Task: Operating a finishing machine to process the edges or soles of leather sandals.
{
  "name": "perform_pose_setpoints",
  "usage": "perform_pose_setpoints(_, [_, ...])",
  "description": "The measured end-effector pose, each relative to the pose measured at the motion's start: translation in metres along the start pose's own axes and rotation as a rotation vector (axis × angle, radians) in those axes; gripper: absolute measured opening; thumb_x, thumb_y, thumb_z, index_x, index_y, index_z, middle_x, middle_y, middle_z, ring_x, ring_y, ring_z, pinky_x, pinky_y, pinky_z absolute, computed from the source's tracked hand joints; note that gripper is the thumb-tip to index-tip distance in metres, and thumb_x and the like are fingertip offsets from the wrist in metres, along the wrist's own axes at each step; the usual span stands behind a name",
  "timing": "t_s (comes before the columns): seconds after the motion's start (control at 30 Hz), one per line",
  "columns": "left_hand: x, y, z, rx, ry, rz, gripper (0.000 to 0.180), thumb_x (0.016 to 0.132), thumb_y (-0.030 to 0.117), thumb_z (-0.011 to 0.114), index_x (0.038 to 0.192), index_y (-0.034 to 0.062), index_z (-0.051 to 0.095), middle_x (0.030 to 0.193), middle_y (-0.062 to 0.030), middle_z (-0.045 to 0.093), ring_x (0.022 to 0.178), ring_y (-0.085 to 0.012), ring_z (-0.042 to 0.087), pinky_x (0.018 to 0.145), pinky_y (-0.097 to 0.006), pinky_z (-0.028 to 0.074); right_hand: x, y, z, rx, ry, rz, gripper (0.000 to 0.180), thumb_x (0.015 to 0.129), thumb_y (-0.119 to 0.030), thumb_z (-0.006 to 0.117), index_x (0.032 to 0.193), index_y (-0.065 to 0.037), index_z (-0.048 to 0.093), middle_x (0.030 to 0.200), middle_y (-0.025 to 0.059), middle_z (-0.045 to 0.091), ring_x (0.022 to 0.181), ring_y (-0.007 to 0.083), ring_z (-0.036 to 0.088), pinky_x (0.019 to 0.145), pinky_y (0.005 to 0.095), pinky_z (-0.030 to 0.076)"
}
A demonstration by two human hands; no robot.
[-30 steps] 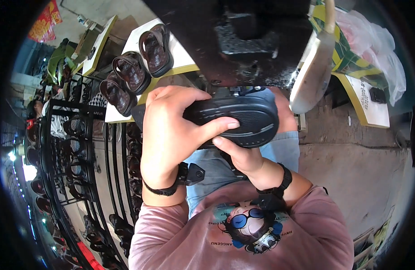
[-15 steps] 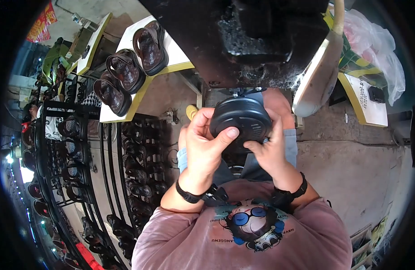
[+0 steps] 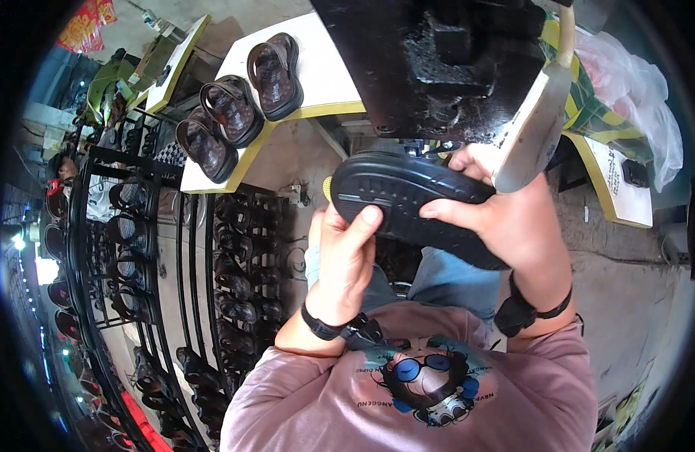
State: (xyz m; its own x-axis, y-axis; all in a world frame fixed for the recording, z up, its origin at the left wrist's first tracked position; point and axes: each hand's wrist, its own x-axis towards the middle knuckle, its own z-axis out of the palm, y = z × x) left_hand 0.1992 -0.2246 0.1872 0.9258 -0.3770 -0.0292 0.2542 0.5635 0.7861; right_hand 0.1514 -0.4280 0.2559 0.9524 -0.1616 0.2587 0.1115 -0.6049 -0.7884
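A black sandal point(image 3: 407, 197) is held between both hands, its ridged sole turned up toward me and its length running left to right. My left hand point(image 3: 347, 245) grips the left end, with the thumb lying on the sole. Around the right end my right hand point(image 3: 505, 215) is closed, its thumb pressed on the sole and its other fingers on the far edge. The sandal's upper side and straps are hidden beneath. Just beyond it stands a dark machine point(image 3: 445, 71), with a pale curved lever-like part point(image 3: 532, 124) near my right hand.
Three brown sandals point(image 3: 227, 113) sit on a white, yellow-edged table point(image 3: 317, 64) at the far left. Black racks point(image 3: 80, 248) with many sandals fill the left side. Clear plastic bags point(image 3: 626, 83) lie on another white table point(image 3: 615, 177) at the right.
The sandal has turned from pointing end-on toward me to lying sideways, sole up. My right hand has moved right and outward along it. The view has shifted slightly.
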Motion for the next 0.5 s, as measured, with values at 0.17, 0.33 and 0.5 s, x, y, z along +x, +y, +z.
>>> perform_pose_setpoints(0.17, [0.012, 0.031, -0.018, 0.165, -0.089, -0.053, 0.039, 0.083, 0.009, 0.078, 0.118, -0.0003, 0.061, 0.106, -0.0068, 0.070, 0.096, -0.0150, 0.065, 0.090, -0.030, 0.050, -0.019, 0.018, 0.049, 0.112, 0.078, 0.214, 0.065, 0.060, -0.025, 0.095, 0.096, -0.004, 0.046, 0.083, 0.0097, 0.061, 0.069, 0.0166, 0.065, 0.060, 0.0285, 0.052])
perform_pose_setpoints(0.33, [0.021, 0.079, -0.019, 0.596, -0.102, 0.503, 0.042, 0.078, 0.011, 0.083, 0.111, -0.0017, 0.061, 0.101, -0.0080, 0.069, 0.091, -0.0144, 0.065, 0.084, -0.029, 0.051, -0.033, 0.030, 0.103, 0.098, 0.189, -0.040, 0.058, 0.073, -0.015, 0.087, 0.112, 0.000, 0.047, 0.110, 0.0178, 0.064, 0.089, 0.0246, 0.066, 0.079, 0.0351, 0.053])
perform_pose_setpoints(0.5, [0.120, 0.081, -0.048, 1.007, -0.205, 1.076, 0.040, 0.071, 0.000, 0.076, 0.110, 0.0039, 0.067, 0.118, -0.0128, 0.068, 0.108, -0.0268, 0.066, 0.095, -0.038, 0.051, -0.020, 0.022, 0.124, 0.323, -0.095, 0.186, 0.033, 0.078, -0.008, 0.079, 0.102, -0.001, 0.059, 0.093, 0.0106, 0.068, 0.085, 0.0206, 0.065, 0.079, 0.0317, 0.052])
